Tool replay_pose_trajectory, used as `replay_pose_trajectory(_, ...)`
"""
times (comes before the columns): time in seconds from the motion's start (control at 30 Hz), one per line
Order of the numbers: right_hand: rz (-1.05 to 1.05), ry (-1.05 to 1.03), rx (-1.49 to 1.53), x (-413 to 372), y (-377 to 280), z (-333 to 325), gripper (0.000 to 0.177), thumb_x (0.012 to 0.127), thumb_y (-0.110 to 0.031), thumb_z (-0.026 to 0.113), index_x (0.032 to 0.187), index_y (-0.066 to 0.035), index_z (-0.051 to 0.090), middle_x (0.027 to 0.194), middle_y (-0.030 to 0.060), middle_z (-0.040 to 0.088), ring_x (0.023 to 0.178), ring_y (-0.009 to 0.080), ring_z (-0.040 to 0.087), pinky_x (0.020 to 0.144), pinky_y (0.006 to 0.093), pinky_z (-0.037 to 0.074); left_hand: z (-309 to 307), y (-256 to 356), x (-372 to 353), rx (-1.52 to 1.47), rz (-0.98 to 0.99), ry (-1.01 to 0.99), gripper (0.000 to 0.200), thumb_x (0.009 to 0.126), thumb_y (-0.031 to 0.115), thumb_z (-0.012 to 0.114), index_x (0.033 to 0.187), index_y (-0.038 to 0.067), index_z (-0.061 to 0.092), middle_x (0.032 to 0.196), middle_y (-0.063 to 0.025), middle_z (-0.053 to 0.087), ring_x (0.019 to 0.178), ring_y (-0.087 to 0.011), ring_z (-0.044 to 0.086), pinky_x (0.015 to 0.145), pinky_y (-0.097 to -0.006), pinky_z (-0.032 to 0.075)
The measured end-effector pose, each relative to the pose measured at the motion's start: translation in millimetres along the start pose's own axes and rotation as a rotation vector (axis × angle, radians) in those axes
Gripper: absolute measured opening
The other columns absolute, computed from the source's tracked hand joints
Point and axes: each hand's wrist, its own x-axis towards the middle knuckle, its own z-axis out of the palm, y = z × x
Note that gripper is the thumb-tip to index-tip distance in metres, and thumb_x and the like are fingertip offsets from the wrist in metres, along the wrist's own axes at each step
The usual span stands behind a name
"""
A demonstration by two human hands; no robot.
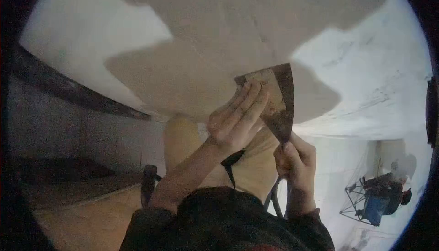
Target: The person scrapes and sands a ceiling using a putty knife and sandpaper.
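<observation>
A wide scraper (pixel 286 95) with a flared dark blade is held out in front of me, near a pale wall. My right hand (pixel 296 157) is closed around its handle at the lower end. The fingers of my left hand (pixel 240 113) are stretched out and lie on the face of the blade, over a tan, rough patch (pixel 273 100). Whether that patch is paper or dried material I cannot tell. Most of the handle is hidden in my right fist.
The pale wall (pixel 151 77) carries large shadows. A dark beam (pixel 77 91) runs along the left, above a brownish ledge (pixel 91 196). At the lower right a person (pixel 393 189) sits on a folding chair (pixel 372 207). Dark curved supports stand beside my legs.
</observation>
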Motion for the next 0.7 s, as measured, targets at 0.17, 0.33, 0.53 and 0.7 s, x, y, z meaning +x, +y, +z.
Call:
replay_pose_trajectory(0.17, -0.04, 0.023, -0.049, -5.1, 1.9, 6.8, 0.038, 0.094, -0.019, 0.051, 0.125, 0.002, 0.051, 0.059, -0.0027, 0.046, 0.045, 0.004, 0.039, 0.04, 0.0188, 0.031, -2.9, 0.4, -1.7, -0.004, 0.003, 0.026, 0.056, 0.062, 0.002, 0.075, 0.115, 0.0, 0.059, 0.117, -0.0179, 0.059, 0.106, -0.0299, 0.06, 0.085, -0.037, 0.055)
replay_pose_trajectory(0.33, -0.068, 0.064, -0.117, -12.1, 4.8, 9.3, 0.037, 0.093, -0.021, 0.052, 0.121, 0.004, 0.054, 0.059, -0.0012, 0.049, 0.046, 0.0051, 0.042, 0.04, 0.0197, 0.032, -9.6, 1.6, 5.1, -0.041, 0.015, 0.01, 0.04, 0.072, 0.002, 0.068, 0.111, -0.002, 0.06, 0.113, -0.0198, 0.06, 0.103, -0.03, 0.061, 0.085, -0.0384, 0.055)
replay_pose_trajectory(0.53, -0.085, 0.12, -0.06, -18.1, 7.7, 15.2, 0.037, 0.093, -0.022, 0.052, 0.12, 0.004, 0.055, 0.059, 0.0001, 0.049, 0.045, 0.0054, 0.042, 0.04, 0.0198, 0.031, -11.2, 2.1, 7.8, -0.06, 0.055, 0.015, 0.037, 0.076, 0.005, 0.066, 0.111, -0.002, 0.06, 0.111, -0.0202, 0.061, 0.104, -0.029, 0.061, 0.085, -0.0376, 0.055)
replay_pose_trajectory(0.7, 0.048, 0.127, -0.053, -19.8, -4.6, 16.0, 0.026, 0.093, -0.019, 0.05, 0.101, 0.003, 0.06, 0.059, -0.0002, 0.048, 0.045, 0.0052, 0.041, 0.039, 0.0204, 0.031, -15.4, 3.4, 12.0, -0.039, 0.038, -0.007, 0.032, 0.076, 0.006, 0.065, 0.107, -0.001, 0.062, 0.109, -0.0186, 0.062, 0.104, -0.0271, 0.061, 0.086, -0.0355, 0.055)
